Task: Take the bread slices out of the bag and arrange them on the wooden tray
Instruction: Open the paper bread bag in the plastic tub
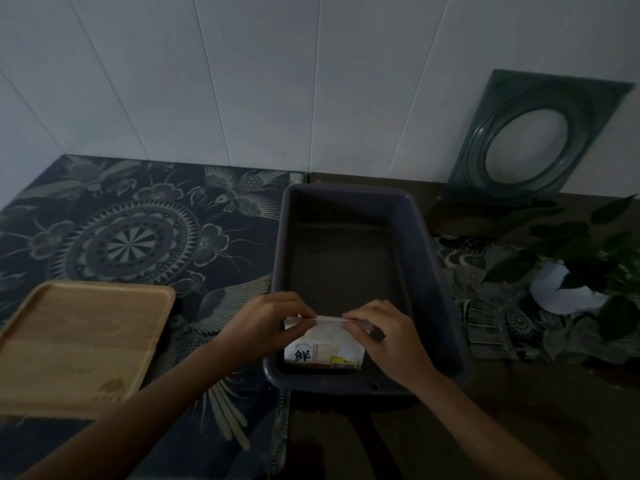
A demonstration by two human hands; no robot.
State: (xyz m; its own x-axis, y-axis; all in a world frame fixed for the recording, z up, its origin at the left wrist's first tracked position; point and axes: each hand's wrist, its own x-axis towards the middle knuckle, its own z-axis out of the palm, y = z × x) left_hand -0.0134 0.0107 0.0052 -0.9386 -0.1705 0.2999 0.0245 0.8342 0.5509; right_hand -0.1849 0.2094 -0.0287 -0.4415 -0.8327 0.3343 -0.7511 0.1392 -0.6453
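Note:
A white bread bag [325,348] with a black printed character stands at the near end of a dark plastic bin [446,306]. My left hand [266,323] pinches the left end of the bag's flat top strip. My right hand [384,334] pinches the right end of that strip. The bread slices inside show only dimly through the bag. The wooden tray [79,344] lies on the patterned cloth at the left, with nothing on it.
A dark patterned cloth [138,230] covers the left of the table. A green square frame with a round hole [540,140] leans on the white wall at the back right. A leafy plant in a white pot [571,282] stands at the right.

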